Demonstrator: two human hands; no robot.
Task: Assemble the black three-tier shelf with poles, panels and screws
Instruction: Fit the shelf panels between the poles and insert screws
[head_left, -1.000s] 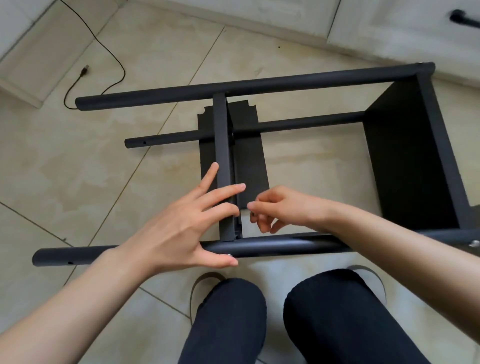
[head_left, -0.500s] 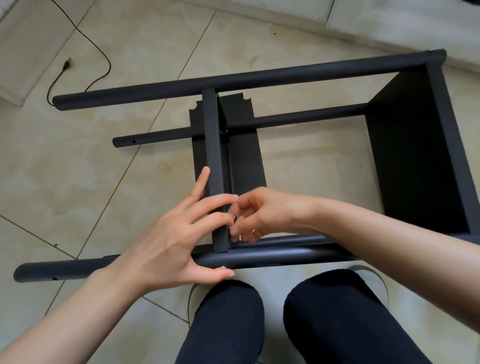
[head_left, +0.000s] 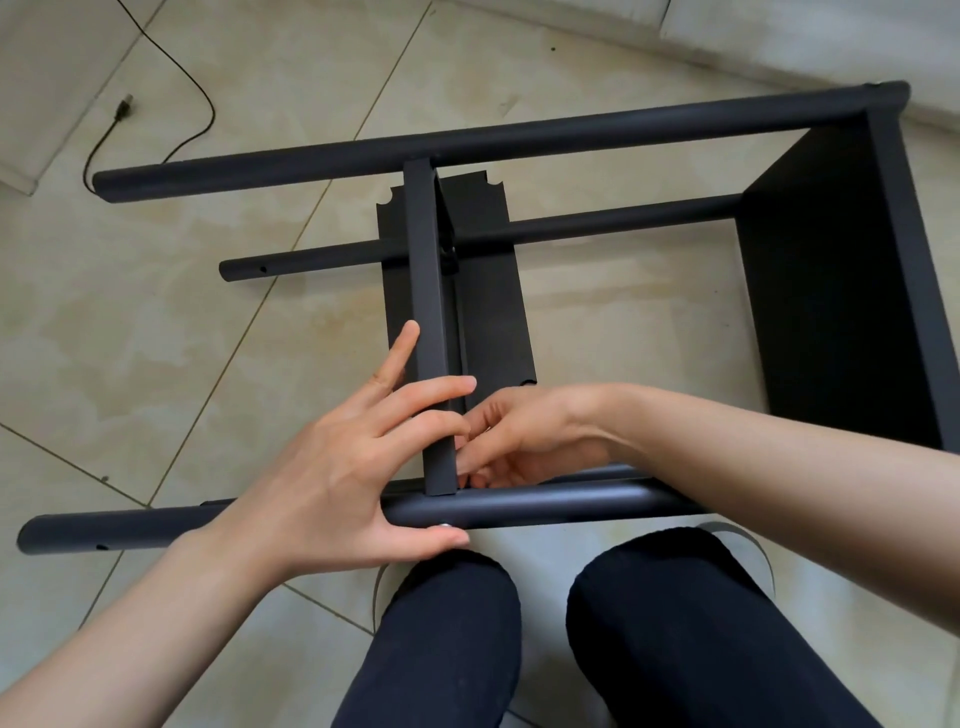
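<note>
The left hand lies spread across the upright black metal middle panel and the near black round pole, thumb beside a small silver screw head. The right hand curls behind the panel's near end, seemingly pinching something hidden. The half-built shelf lies sideways on the beige tiled floor, its black end panel toward the floor's right edge.

middle panel between poles, end panel right

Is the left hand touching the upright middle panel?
Touching. The head view shows the left hand with its fingers laid across the middle panel edge, while its thumb presses the near pole.
</note>
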